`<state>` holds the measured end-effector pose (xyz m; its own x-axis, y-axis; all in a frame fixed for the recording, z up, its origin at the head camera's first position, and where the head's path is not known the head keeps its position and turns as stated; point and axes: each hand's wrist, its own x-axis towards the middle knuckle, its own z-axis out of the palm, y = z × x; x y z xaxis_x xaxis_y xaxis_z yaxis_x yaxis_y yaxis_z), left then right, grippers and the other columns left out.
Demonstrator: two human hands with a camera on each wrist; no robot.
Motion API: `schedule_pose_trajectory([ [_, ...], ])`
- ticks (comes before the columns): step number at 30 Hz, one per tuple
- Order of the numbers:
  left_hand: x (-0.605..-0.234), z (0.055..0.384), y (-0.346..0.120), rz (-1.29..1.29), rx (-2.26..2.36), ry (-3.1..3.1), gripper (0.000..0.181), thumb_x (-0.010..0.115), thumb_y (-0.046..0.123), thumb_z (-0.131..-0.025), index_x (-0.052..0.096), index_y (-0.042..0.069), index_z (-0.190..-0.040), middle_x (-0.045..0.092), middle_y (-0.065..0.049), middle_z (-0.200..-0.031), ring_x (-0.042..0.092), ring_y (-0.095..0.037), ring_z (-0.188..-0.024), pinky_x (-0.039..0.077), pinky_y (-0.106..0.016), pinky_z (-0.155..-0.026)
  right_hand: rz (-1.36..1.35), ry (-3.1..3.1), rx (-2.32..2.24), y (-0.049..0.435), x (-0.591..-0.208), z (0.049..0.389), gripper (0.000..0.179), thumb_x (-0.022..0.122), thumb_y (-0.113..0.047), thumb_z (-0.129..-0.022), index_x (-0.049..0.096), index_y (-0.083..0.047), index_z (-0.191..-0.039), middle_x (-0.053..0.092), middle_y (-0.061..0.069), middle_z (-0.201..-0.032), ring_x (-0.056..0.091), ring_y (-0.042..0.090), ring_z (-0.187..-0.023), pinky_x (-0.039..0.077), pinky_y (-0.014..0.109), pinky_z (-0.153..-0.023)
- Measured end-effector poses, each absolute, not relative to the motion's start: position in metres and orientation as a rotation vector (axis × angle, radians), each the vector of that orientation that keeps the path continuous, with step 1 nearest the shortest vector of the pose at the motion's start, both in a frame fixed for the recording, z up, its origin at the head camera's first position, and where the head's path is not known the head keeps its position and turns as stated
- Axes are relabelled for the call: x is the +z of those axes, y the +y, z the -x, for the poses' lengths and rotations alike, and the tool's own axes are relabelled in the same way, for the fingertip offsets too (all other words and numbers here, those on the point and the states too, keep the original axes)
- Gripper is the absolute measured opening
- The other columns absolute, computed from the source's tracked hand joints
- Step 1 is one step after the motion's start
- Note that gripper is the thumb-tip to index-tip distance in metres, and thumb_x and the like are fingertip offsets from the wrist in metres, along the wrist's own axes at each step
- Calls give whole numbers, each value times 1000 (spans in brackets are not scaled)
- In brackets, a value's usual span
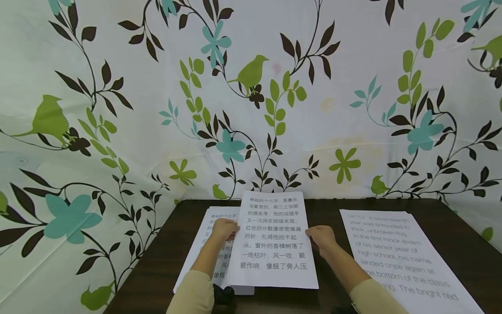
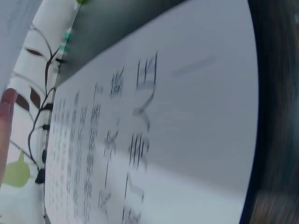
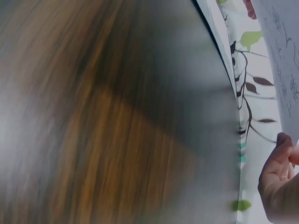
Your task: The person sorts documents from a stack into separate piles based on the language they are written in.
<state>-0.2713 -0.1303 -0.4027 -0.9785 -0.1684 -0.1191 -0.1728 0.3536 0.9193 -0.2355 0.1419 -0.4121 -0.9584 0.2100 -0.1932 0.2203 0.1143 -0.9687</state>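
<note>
A sheet of paper [image 1: 274,244] printed with large Chinese text is held up between both hands in the head view. My left hand [image 1: 225,229] pinches its left edge, and my right hand [image 1: 322,237] pinches the right edge at about the same height. Behind and left of it lies a stack of similar Chinese-printed sheets [image 1: 200,253], partly covered by the raised sheet and my left forearm. In the left wrist view that stack [image 2: 196,116] fills the middle, with a fingertip [image 2: 6,105] at the left edge. The right wrist view shows curled fingers [image 3: 280,172] at the held sheet's edge.
To the right, a stack of sheets with English text [image 1: 396,257] lies on the dark wooden table [image 1: 329,292], partly behind my right forearm. A small black object [image 1: 223,295] sits by the left sleeve. Behind the table hangs a floral, bird-patterned cloth [image 1: 251,113].
</note>
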Motion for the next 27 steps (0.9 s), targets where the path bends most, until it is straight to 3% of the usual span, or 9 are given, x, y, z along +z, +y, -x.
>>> schedule_pose_trajectory([
  [8, -401, 272, -159, 344, 1760, 2609, 25, 59, -2, -74, 58, -12, -96, 61, -17, -80, 60, -21, -65, 50, -30, -58, -422, 2290, -2119, 112, -412, 239, 21, 52, -2, -79, 59, 12, -93, 57, 14, -79, 50, 19, -59, 43, 31, -54],
  [20, -394, 271, -198, 410, 1656, 2699, 23, 58, -2, -76, 59, -12, -96, 59, -15, -76, 55, -18, -59, 47, -27, -51, -416, 2206, -2197, 70, -413, 246, 18, 52, 1, -75, 60, 11, -87, 54, 12, -71, 48, 16, -52, 46, 29, -52],
  [27, -408, 282, -222, 450, 1574, 2782, 22, 57, 0, -76, 58, -12, -95, 57, -19, -83, 53, -24, -66, 45, -28, -48, -463, 2229, -2185, 46, -414, 247, 15, 52, 4, -72, 61, 10, -81, 53, 9, -62, 48, 14, -47, 46, 26, -47],
])
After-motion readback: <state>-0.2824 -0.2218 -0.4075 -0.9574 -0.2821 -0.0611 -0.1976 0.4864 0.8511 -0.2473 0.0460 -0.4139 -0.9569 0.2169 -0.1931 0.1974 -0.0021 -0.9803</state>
